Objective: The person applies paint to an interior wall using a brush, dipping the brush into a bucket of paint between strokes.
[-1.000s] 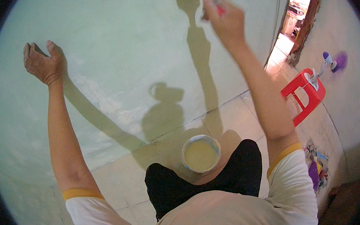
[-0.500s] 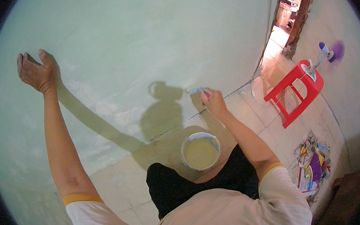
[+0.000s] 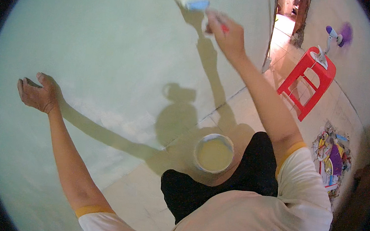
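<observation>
My right hand [image 3: 228,34] grips a paintbrush [image 3: 197,4] with a blue band and some red showing at the handle. Its pale bristles are against or very close to the light green wall [image 3: 113,36], high up. Far to the left, my left hand [image 3: 39,93] rests at the wall with nothing in it, thumb and fingers apart. Between my knees and the wall a round bucket [image 3: 225,139] stands on the floor, partly filled with pale yellowish-green liquid.
A red plastic stool [image 3: 320,72] with a small purple-and-white clip fan [image 3: 334,35] on it stands to the right. Behind it is a bright doorway [image 3: 285,25]. Mixed scraps [image 3: 333,155] lie in a heap on the tiled floor at the right.
My right hand has swept the paintbrush from low on the wall, near the floor line, to high on the wall. My left hand stays at the wall; the whole view has shifted slightly.
</observation>
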The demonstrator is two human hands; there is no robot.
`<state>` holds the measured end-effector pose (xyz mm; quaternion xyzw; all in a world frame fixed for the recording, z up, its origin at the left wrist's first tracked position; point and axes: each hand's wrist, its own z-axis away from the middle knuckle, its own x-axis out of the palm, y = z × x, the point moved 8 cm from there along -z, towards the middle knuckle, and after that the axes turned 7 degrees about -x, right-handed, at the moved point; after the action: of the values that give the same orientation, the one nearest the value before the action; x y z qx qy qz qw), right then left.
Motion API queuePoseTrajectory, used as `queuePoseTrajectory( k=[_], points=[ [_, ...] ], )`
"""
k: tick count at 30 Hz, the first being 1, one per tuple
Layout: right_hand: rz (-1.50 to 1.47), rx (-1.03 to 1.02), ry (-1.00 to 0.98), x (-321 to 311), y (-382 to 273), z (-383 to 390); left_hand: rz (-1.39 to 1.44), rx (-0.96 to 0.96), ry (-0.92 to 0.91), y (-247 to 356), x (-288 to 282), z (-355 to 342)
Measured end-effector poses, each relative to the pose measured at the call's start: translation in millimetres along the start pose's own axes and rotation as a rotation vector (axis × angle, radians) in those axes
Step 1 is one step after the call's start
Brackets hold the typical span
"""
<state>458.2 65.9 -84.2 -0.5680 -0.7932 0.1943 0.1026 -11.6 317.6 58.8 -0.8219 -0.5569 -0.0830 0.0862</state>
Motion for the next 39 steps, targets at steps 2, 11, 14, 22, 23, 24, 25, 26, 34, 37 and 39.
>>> queuePoseTrajectory(
  k=[2,11,14,22,23,24,25,26,34,37,39],
  points=[
    [0.039,0.108,-0.089,6,28,63,0.028,-0.007,0.017,4,-6,0],
    [0.000,0.557,-0.304,-2,123,257,0.039,-0.026,0.030,14,-14,-4],
    [0.155,0.345,-0.355,-2,119,179,0.026,-0.032,0.013,14,-13,-4],
    [0.117,0.042,-0.060,-58,18,-102,-0.007,-0.044,-0.010,26,-15,-1],
    [-0.037,0.053,-0.001,-60,7,-112,-0.010,-0.042,-0.015,24,-16,-1],
    [-0.187,0.058,0.062,-61,-3,-122,-0.011,-0.044,-0.015,21,-16,-2],
    [-0.338,0.063,0.126,-63,-7,-125,-0.001,-0.035,-0.012,17,-14,-1],
    [-0.211,0.038,0.100,-62,1,-117,0.009,-0.024,-0.008,13,-12,1],
    [-0.075,0.421,-0.034,-47,138,138,-0.014,-0.015,0.016,10,-8,0],
    [-0.024,0.590,-0.198,-50,166,227,-0.008,-0.001,0.017,10,-5,0],
    [-0.013,0.627,-0.265,-46,160,240,-0.007,-0.022,0.036,9,-10,0]
  ],
)
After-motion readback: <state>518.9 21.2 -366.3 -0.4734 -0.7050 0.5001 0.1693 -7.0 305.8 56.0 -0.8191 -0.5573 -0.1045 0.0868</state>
